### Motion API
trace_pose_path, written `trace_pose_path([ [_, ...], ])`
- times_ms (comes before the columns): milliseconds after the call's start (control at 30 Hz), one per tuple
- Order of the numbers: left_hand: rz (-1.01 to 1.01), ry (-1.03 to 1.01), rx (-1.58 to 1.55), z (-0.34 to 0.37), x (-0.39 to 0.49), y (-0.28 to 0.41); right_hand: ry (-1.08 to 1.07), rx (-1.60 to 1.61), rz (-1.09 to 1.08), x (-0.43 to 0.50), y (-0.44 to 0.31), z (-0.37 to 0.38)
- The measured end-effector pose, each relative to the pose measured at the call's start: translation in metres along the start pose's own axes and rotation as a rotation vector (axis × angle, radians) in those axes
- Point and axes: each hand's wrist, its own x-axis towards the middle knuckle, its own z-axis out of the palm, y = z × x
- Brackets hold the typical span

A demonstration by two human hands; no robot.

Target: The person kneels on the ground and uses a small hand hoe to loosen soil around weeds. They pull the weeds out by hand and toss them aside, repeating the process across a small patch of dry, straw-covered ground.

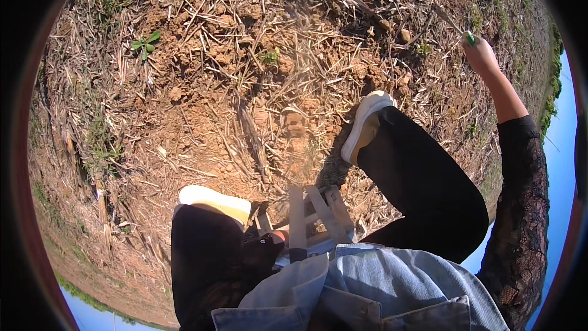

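At the far right my right hand grips the pale and green handle of a hand tool. Its narrow shaft or blade points up and left over the straw; the tip blends into the ground, so its exact kind is unclear. Only a little skin of my left hand shows, past a dark cuff between my knees. It is beside a low wooden slatted frame, maybe a stool, and its fingers are hidden.
Dry stalks and crumbly orange soil cover the field. A small green plant grows at upper left, and a thick dry stalk lies in the middle. My pale left shoe and right shoe flank the frame.
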Motion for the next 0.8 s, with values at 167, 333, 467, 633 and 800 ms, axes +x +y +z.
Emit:
trace_pose_path([
  [167, 0.003, 0.036, -0.146, 0.016, -0.007, 0.039, -0.023, -0.153, -0.006, 0.027, 0.011, -0.015],
  [333, -0.016, 0.176, -0.207, -0.011, -0.037, 0.123, -0.102, -0.256, -0.146, 0.055, 0.01, -0.025],
  [467, -0.038, 0.249, -0.237, -0.052, -0.077, 0.192, -0.117, -0.228, -0.207, 0.065, -0.017, -0.028],
  [633, -0.271, 0.362, -0.029, -0.113, -0.126, 0.225, -0.277, -0.241, -0.214, 0.079, -0.04, -0.037],
  [800, -0.435, 0.417, 0.156, -0.174, -0.185, 0.238, -0.395, -0.218, -0.147, 0.095, -0.039, -0.055],
])
